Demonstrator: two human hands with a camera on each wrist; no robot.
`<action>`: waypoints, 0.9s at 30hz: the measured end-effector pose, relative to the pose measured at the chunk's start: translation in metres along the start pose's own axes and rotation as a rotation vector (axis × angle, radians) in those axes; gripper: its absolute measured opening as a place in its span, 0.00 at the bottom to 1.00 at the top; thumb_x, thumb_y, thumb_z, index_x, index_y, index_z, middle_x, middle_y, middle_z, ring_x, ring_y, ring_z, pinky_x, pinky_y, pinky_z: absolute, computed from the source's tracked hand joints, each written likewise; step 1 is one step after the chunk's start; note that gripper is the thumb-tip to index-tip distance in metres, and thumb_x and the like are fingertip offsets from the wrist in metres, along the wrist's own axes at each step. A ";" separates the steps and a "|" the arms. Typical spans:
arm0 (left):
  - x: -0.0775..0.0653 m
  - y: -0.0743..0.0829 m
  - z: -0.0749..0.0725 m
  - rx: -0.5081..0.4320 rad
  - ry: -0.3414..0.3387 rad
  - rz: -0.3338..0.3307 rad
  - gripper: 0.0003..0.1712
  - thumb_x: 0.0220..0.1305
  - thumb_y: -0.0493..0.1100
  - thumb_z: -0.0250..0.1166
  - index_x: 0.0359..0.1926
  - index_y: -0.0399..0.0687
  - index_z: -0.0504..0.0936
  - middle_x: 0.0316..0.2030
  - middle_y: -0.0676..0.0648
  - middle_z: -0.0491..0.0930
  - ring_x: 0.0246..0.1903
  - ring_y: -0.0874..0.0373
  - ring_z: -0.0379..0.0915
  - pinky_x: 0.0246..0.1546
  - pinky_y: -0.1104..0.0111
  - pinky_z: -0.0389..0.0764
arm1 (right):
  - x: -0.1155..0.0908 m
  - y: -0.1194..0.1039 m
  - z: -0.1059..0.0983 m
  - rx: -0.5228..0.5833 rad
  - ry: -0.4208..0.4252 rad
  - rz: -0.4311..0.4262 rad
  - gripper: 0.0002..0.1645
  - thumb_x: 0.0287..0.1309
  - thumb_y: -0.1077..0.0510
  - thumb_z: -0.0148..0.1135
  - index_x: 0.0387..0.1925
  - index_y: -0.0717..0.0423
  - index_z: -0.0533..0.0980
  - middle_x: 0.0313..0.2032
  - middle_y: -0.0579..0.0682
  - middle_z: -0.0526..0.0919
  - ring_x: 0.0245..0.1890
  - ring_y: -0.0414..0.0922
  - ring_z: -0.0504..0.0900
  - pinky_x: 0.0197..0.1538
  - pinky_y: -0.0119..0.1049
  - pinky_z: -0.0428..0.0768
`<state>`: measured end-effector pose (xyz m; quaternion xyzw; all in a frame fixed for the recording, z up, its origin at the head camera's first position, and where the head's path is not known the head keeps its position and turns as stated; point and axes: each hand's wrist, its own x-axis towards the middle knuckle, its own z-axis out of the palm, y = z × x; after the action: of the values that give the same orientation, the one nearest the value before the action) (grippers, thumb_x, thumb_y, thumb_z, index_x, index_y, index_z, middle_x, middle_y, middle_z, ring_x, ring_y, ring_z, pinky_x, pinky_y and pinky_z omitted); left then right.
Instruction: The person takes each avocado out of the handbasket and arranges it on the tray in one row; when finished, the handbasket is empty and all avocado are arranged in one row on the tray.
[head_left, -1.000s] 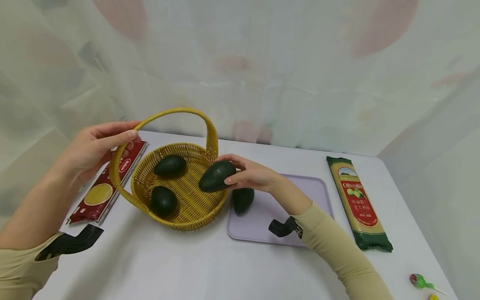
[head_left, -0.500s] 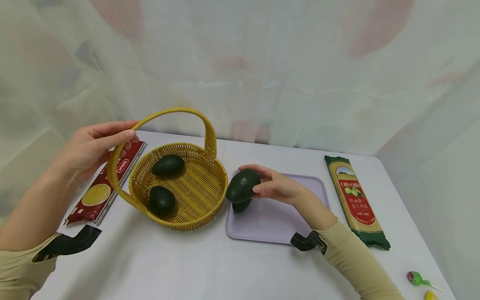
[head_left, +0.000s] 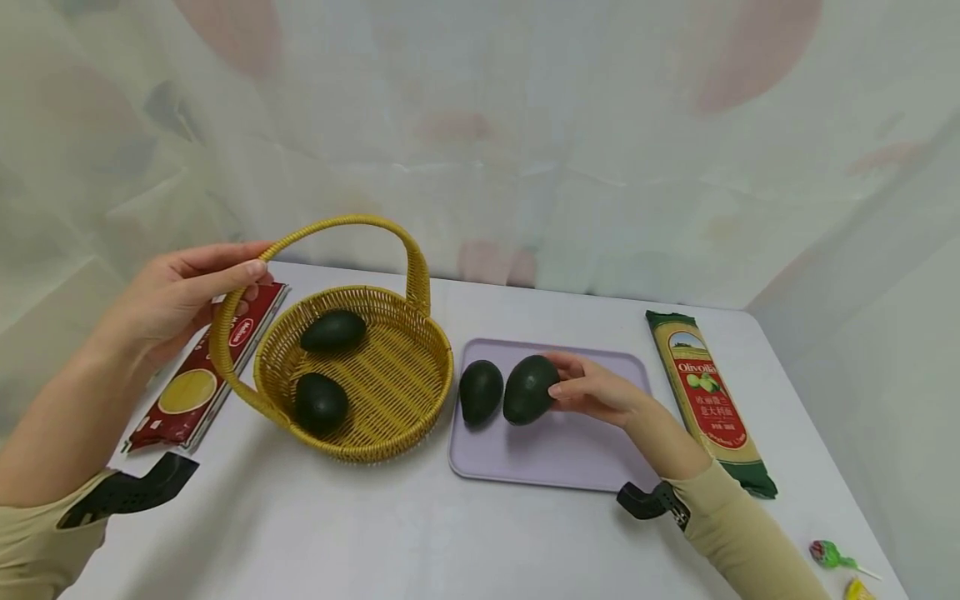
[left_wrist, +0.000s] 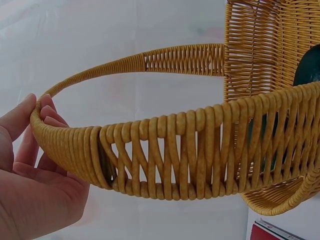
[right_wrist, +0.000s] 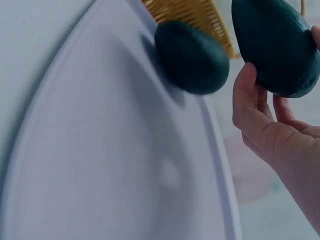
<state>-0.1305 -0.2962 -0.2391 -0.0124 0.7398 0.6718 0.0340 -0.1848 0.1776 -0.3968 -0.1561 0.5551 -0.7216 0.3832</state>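
My left hand (head_left: 187, 296) grips the handle of a yellow woven basket (head_left: 390, 400) on its left side; in the left wrist view the fingers and thumb close round the handle (left_wrist: 165, 150). Two dark green avocados (head_left: 333, 331) lie in the basket's left half. With thumb and fingertips, my right hand (head_left: 592, 387) holds another avocado (head_left: 529, 390) above the lilac tray (head_left: 570, 454). Just left of it, a further avocado (head_left: 480, 392) lies on the tray near its left edge. From the right wrist, the held avocado (right_wrist: 275, 45) shows raised over the tray surface.
A red pasta packet (head_left: 198, 383) lies left of the basket, partly behind the left hand. A green and gold pasta packet (head_left: 708, 400) lies right of the tray. At the front right are a lollipop (head_left: 828, 554) and a small yellow item (head_left: 857, 590). A patterned curtain (head_left: 465, 167) hangs behind.
My right hand has carried its avocado from over the basket rightward to over the tray, uncovering the avocado lying there. The left hand keeps holding the handle.
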 end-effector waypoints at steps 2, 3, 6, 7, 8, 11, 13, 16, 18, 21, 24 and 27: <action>0.000 0.000 0.000 0.003 0.002 0.000 0.14 0.69 0.39 0.61 0.47 0.60 0.88 0.36 0.54 0.84 0.41 0.61 0.72 0.34 0.74 0.78 | -0.002 0.004 -0.004 0.001 0.007 -0.002 0.25 0.57 0.68 0.62 0.56 0.56 0.70 0.50 0.51 0.78 0.49 0.45 0.79 0.53 0.43 0.77; 0.000 0.000 0.000 0.005 0.003 0.000 0.14 0.69 0.39 0.61 0.47 0.61 0.88 0.36 0.54 0.84 0.40 0.61 0.71 0.34 0.74 0.78 | -0.002 0.006 -0.006 0.001 0.014 0.000 0.25 0.57 0.68 0.62 0.56 0.55 0.70 0.49 0.51 0.79 0.49 0.45 0.79 0.53 0.43 0.77; 0.000 0.000 0.000 0.004 0.000 0.007 0.14 0.69 0.39 0.61 0.48 0.60 0.88 0.37 0.54 0.83 0.40 0.61 0.71 0.33 0.74 0.77 | -0.003 0.011 -0.012 -0.014 0.040 0.008 0.24 0.57 0.68 0.62 0.56 0.57 0.70 0.48 0.51 0.79 0.47 0.44 0.80 0.52 0.41 0.78; 0.000 0.000 0.001 0.000 -0.002 0.011 0.14 0.69 0.39 0.61 0.48 0.60 0.88 0.37 0.53 0.84 0.40 0.61 0.71 0.33 0.75 0.77 | -0.002 0.013 -0.013 -0.019 0.049 0.011 0.25 0.57 0.68 0.61 0.57 0.59 0.69 0.48 0.51 0.79 0.47 0.44 0.80 0.52 0.41 0.78; 0.000 0.000 0.001 -0.004 -0.003 0.012 0.14 0.69 0.38 0.61 0.48 0.60 0.88 0.37 0.53 0.83 0.40 0.61 0.71 0.33 0.75 0.77 | -0.002 0.015 -0.014 -0.024 0.059 0.014 0.26 0.57 0.68 0.61 0.58 0.61 0.68 0.49 0.51 0.79 0.47 0.44 0.80 0.52 0.41 0.78; 0.001 0.000 0.001 -0.016 -0.007 0.018 0.14 0.69 0.38 0.61 0.48 0.59 0.88 0.36 0.53 0.83 0.39 0.61 0.72 0.32 0.75 0.77 | 0.000 0.020 -0.018 -0.049 0.086 0.025 0.29 0.58 0.69 0.59 0.61 0.66 0.64 0.49 0.51 0.79 0.48 0.44 0.80 0.52 0.40 0.78; 0.001 0.000 0.001 -0.018 -0.006 0.021 0.14 0.69 0.38 0.61 0.48 0.58 0.88 0.36 0.53 0.84 0.38 0.61 0.71 0.32 0.75 0.77 | 0.002 0.023 -0.019 -0.072 0.106 0.035 0.31 0.58 0.70 0.58 0.63 0.69 0.62 0.50 0.51 0.78 0.48 0.44 0.79 0.51 0.39 0.78; 0.001 0.000 0.001 -0.005 -0.002 0.019 0.14 0.69 0.38 0.61 0.48 0.59 0.88 0.36 0.53 0.83 0.39 0.61 0.71 0.32 0.75 0.77 | 0.005 0.025 -0.018 -0.122 0.131 0.053 0.33 0.58 0.69 0.59 0.64 0.71 0.61 0.51 0.52 0.78 0.48 0.44 0.79 0.50 0.38 0.78; 0.001 0.000 0.001 -0.003 0.000 0.019 0.14 0.69 0.39 0.61 0.48 0.59 0.88 0.36 0.53 0.84 0.39 0.61 0.71 0.32 0.75 0.77 | 0.007 0.026 -0.017 -0.145 0.149 0.067 0.35 0.58 0.68 0.60 0.65 0.71 0.60 0.51 0.52 0.78 0.48 0.44 0.79 0.49 0.37 0.78; 0.000 0.000 0.001 0.001 0.002 0.015 0.14 0.69 0.39 0.61 0.48 0.60 0.88 0.36 0.54 0.83 0.39 0.61 0.71 0.32 0.75 0.77 | 0.008 0.026 -0.015 -0.174 0.172 0.083 0.37 0.58 0.66 0.62 0.66 0.70 0.60 0.52 0.52 0.78 0.47 0.44 0.80 0.49 0.37 0.79; 0.000 0.000 0.001 0.000 0.003 0.012 0.14 0.68 0.39 0.61 0.48 0.60 0.88 0.37 0.54 0.83 0.40 0.61 0.71 0.32 0.75 0.77 | 0.009 0.027 -0.014 -0.205 0.193 0.090 0.37 0.57 0.64 0.64 0.66 0.69 0.60 0.51 0.52 0.79 0.45 0.43 0.80 0.48 0.36 0.79; 0.000 0.000 0.001 0.002 0.004 0.009 0.14 0.68 0.39 0.61 0.48 0.60 0.88 0.37 0.54 0.83 0.41 0.61 0.70 0.33 0.74 0.77 | 0.010 0.027 -0.013 -0.230 0.203 0.090 0.37 0.57 0.63 0.64 0.65 0.69 0.62 0.50 0.52 0.79 0.45 0.43 0.80 0.47 0.35 0.79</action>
<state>-0.1308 -0.2955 -0.2394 -0.0103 0.7406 0.6713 0.0298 -0.1896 0.1765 -0.4285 -0.1000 0.6766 -0.6473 0.3366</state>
